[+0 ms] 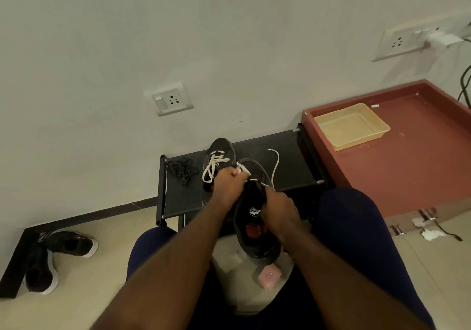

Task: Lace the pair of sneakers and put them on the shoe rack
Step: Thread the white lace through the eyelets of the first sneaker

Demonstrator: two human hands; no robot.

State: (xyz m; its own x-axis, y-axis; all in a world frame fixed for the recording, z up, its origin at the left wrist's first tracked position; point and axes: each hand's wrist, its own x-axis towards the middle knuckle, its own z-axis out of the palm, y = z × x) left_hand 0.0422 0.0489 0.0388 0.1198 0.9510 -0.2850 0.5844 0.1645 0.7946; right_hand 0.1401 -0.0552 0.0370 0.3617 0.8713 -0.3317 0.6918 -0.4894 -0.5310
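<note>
A black sneaker (254,240) is held between my knees, toe pointing away over the black shoe rack (288,156). My left hand (228,186) grips the white lace (275,166) at the sneaker's eyelets. One loose lace end curves up to the right over the rack. My right hand (279,209) grips the sneaker's right side near the tongue. The other black sneaker (220,156), with white laces threaded and loose ends hanging, stands on the rack's top shelf just beyond my left hand.
A bundle of black laces (182,170) lies on the rack's left end. A red-brown cabinet (420,156) with a yellow tray (351,125) stands to the right. Another dark pair of shoes (56,255) lies on the floor at left. A pink object (269,276) sits below the held sneaker.
</note>
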